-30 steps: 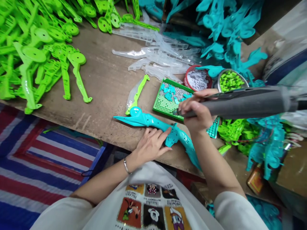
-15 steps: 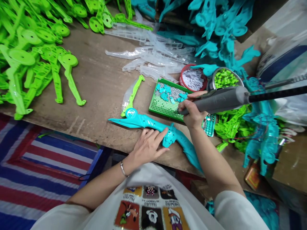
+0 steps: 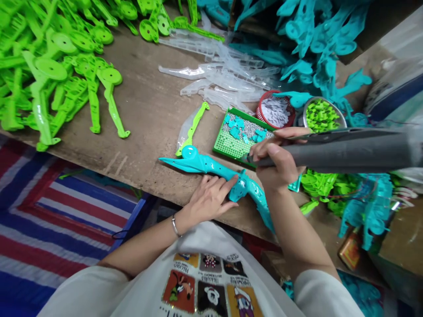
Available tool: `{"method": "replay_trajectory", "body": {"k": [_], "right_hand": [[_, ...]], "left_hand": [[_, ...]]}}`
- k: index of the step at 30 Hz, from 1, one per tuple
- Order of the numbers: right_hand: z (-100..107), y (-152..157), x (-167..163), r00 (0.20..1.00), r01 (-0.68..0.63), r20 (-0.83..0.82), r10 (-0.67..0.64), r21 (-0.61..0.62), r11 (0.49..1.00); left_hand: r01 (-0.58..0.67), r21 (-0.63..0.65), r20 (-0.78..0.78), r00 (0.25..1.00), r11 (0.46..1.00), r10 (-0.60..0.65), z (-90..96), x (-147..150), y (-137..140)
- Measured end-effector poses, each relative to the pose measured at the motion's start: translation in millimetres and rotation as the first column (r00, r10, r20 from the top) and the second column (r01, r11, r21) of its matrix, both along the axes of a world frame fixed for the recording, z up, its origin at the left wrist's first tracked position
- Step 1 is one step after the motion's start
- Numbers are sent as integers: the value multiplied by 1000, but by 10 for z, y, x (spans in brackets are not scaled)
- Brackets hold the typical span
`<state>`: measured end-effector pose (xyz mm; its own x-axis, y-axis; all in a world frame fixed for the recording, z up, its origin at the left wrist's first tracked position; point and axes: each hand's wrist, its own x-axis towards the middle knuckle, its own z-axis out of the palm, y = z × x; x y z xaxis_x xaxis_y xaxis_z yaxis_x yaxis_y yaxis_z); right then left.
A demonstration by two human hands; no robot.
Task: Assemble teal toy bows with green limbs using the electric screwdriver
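A turquoise plastic toy bow (image 3: 211,165) lies along the table's near edge, its bulky middle toward my right arm. My left hand (image 3: 209,198) rests against it, fingers stretched out, with index fingertip and thumb at either side of the middle block. Wrapped in my right hand (image 3: 276,160) is a grey electric screwdriver (image 3: 350,152), its tip pointing left over a green tray (image 3: 228,146). Silver screws and small turquoise pieces lie in that tray. Touching the bow's round end is a lime-green part with a clear blade (image 3: 194,127).
Lime-green parts (image 3: 49,70) are heaped at left, clear plastic blades (image 3: 221,79) at the back, and turquoise parts (image 3: 320,35) at back right. A red basket (image 3: 259,110) of white pieces stands beside a metal bowl (image 3: 343,119) of small green pieces. A striped cloth (image 3: 66,229) hangs below the table.
The view has shifted, so the table things sit farther right. My right hand and the screwdriver have come slightly lower and nearer the bow. My left hand stays on the bow.
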<state>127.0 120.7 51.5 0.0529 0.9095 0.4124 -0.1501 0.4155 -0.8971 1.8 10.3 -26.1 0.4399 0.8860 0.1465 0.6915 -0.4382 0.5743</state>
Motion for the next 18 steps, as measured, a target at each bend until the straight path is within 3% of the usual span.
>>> {"method": "replay_trajectory", "body": {"k": [5, 11, 18], "right_hand": [[-84, -191, -360, 974, -223, 15, 225, -70, 972], [-353, -150, -508, 956, -281, 44, 292, -167, 945], [-326, -49, -541, 876, -379, 202, 437, -271, 885]], "left_hand": [[-4, -29, 11, 1000, 1000, 5, -37, 1, 0], [-12, 14, 28, 1000, 1000, 12, -72, 6, -9], [-6, -37, 13, 1000, 999, 7, -7, -1, 3]]}}
